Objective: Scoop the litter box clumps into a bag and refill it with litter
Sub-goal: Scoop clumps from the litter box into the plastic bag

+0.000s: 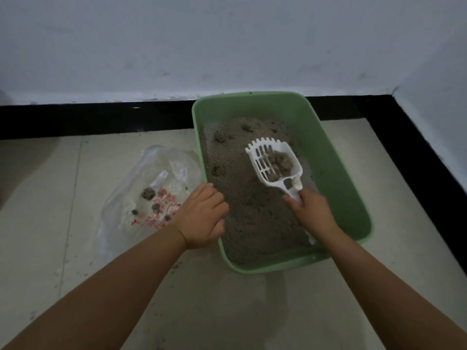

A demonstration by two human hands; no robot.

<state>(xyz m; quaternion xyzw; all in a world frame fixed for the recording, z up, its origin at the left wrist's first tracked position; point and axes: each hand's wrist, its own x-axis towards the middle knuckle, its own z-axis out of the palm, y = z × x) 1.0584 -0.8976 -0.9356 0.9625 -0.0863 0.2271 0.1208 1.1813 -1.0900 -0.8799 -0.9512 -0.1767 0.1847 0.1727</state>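
I'm mid-scoop: my right hand (312, 210) grips the scoop (274, 164), loaded with clumps (280, 160), over the box (336, 157). My left hand (204, 215) curls over its rim at 9 o'clock. Next I'd carry the load level to the bag (151, 188), at 9 o'clock of the box.

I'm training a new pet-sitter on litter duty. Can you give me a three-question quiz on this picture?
1. True or false: the scoop is empty.
2. Which hand grips the green litter box rim? A left B right
3. Fill in: the plastic bag lies on the floor to the box's ____.

Key: 1 false, it holds clumps; 2 A, the left hand, while the right hand holds the scoop; 3 left.
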